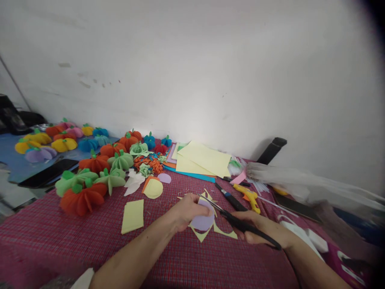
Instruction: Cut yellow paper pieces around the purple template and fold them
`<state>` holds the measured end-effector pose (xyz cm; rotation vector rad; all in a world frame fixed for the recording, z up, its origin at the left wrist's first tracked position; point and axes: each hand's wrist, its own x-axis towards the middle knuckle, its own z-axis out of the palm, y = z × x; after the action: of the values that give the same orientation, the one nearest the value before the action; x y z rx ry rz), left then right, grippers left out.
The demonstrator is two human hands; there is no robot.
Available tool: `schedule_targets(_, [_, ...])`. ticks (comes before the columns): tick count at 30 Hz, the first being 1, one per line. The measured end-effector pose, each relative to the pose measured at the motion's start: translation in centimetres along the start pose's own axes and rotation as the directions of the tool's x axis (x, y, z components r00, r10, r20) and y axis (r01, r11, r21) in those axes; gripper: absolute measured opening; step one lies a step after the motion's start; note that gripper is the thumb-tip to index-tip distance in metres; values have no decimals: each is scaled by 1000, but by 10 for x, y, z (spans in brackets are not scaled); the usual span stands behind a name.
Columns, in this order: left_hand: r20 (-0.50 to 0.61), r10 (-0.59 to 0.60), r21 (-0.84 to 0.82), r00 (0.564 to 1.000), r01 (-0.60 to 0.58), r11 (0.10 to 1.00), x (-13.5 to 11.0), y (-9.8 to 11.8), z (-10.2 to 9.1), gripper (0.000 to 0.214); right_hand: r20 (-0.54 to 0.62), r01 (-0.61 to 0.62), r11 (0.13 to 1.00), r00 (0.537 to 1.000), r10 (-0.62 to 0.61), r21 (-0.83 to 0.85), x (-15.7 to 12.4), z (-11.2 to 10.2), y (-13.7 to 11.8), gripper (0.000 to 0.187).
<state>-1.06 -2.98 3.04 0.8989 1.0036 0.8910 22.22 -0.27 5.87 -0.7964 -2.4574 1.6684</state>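
My left hand (192, 209) pinches a round lilac paper piece (203, 222), with pale yellow paper edges showing around it. Black-handled scissors (233, 220) are gripped in my right hand (255, 228), and their blades reach to the upper edge of the lilac circle. How far the blades are apart is hard to make out. Curved pale yellow offcuts (202, 236) lie on the cloth under and beside the circle. Left of my hands are a small stack of pale yellow circles (155, 188), a lilac half-round piece (164, 178) and yellow rectangles (132, 216).
Several paper pumpkins (82, 199) in orange, green and other colours fill the left side. Paper sheets (203, 158) lie at the back beside shredded paper scraps (153, 163). A yellow glue gun (249, 196) and a dark-handled cutter (233, 199) lie near my right hand. A white wall stands behind.
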Motion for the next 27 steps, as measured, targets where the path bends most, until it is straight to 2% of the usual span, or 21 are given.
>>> schedule_targets(14, [10, -18, -8, 1000, 19, 1000, 2, -3, -1, 18, 13, -28, 999, 1000, 29, -19, 4, -4, -3, 45])
schedule_targets(22, [26, -24, -16, 999, 24, 1000, 2, -3, -1, 18, 6, -49, 997, 999, 50, -67, 3, -8, 5, 50])
schedule_targets(27, [15, -40, -3, 999, 40, 999, 1, -2, 0, 18, 18, -44, 997, 999, 45, -64, 4, -10, 1, 50])
